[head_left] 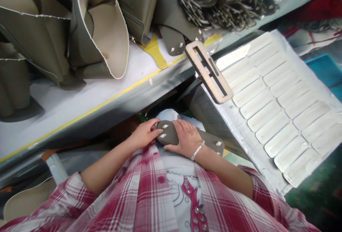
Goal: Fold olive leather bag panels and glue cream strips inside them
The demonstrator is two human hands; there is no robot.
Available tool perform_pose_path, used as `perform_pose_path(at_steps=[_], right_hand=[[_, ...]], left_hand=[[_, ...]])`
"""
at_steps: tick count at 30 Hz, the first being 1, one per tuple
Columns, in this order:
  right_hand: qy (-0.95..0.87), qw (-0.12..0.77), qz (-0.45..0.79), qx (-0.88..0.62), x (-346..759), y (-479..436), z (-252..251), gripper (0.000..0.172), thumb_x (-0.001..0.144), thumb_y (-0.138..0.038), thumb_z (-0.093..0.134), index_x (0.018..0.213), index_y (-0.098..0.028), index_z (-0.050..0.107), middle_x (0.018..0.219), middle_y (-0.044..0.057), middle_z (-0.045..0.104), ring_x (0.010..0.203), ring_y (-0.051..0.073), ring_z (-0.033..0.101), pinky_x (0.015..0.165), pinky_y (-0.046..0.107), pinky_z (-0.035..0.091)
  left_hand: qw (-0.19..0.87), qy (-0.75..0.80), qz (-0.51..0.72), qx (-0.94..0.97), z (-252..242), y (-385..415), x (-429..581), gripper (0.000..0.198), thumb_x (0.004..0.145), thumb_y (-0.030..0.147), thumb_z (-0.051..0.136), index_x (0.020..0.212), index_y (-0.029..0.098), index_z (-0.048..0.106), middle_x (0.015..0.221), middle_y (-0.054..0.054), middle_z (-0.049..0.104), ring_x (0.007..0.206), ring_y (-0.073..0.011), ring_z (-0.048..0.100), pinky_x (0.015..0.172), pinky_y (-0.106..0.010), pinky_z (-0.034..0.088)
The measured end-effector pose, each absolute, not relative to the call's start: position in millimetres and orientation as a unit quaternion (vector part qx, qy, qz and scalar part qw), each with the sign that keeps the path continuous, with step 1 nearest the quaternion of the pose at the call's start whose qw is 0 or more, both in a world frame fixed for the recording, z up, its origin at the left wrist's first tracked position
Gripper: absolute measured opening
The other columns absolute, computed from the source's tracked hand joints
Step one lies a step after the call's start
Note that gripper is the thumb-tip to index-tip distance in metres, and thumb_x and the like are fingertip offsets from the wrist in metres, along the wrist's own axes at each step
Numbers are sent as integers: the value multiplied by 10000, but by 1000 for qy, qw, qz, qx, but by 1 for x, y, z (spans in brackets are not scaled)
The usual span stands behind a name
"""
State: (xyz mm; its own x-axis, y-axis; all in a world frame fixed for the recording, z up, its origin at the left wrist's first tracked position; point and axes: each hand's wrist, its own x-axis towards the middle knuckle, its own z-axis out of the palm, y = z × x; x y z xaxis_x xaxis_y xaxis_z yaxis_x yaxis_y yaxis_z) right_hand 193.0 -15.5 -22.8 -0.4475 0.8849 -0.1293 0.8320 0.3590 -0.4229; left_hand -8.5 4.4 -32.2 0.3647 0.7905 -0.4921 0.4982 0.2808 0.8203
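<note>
Across my lap lies a long olive-grey leather piece with rounded ends and small white diamond-shaped marks near both ends. At its left end my left hand pinches the edge, thumb on top and fingers curled under. My right hand lies over its middle, fingers stretched flat across the surface and thumb out toward my body. The right part of the piece passes beneath my right wrist, which partly hides it.
Olive-grey bag bodies stand on the white table at the left. A slotted template juts over the table's edge. Rows of pale rounded strips cover a board at the right. Looped straps are piled at the back.
</note>
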Motion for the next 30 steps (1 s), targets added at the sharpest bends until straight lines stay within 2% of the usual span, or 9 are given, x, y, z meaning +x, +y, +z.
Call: perform_pose_path(at_steps=[4,8,12,17,22,27,30], right_hand=[[-816,68,203,-536,174,-13,-25,694,617,-567,622,1092,-78,490,1027,145,527,948,288,478,845,402,369],[-810,75,189,-551,168,-13,-29,587,629,-520,586,1020,-90,504,965,128,525,888,271,480,800,392,374],[-803,76,176,-564,168,-15,-32,576,635,-524,569,1011,-94,496,949,127,519,892,273,475,792,391,364],[-802,75,164,-570,162,-15,-32,678,613,-595,566,1047,-82,477,950,128,520,885,280,476,787,397,357],[-798,71,153,-579,158,-13,-35,568,627,-522,553,997,-96,493,899,111,524,843,271,483,750,380,364],[-798,69,160,-577,159,-13,-36,578,626,-513,550,1014,-89,486,905,124,526,850,280,480,752,391,365],[-795,75,171,-577,160,-13,-35,578,617,-517,565,1006,-97,485,907,129,532,855,283,485,753,396,371]], left_hand=[[530,544,121,639,-32,7,-10,312,795,348,552,1064,189,551,564,48,502,490,-108,495,492,-215,360],[536,545,136,630,-36,5,-12,314,796,340,552,1073,191,548,577,49,492,505,-106,488,504,-214,363],[574,538,161,596,-40,3,-10,322,800,331,545,1085,182,525,562,60,470,474,-100,476,495,-214,373],[593,530,178,579,-42,1,-7,328,790,319,556,1085,179,522,564,66,442,476,-92,458,494,-208,369],[596,534,178,573,-41,1,-7,342,777,301,564,1094,178,522,584,59,454,507,-95,465,515,-209,376],[603,523,142,585,-34,3,-10,462,734,276,600,1168,173,483,641,39,493,557,-112,492,540,-220,389],[604,526,139,583,-32,2,-10,466,728,259,597,1175,186,486,667,30,510,564,-114,492,544,-223,386]])
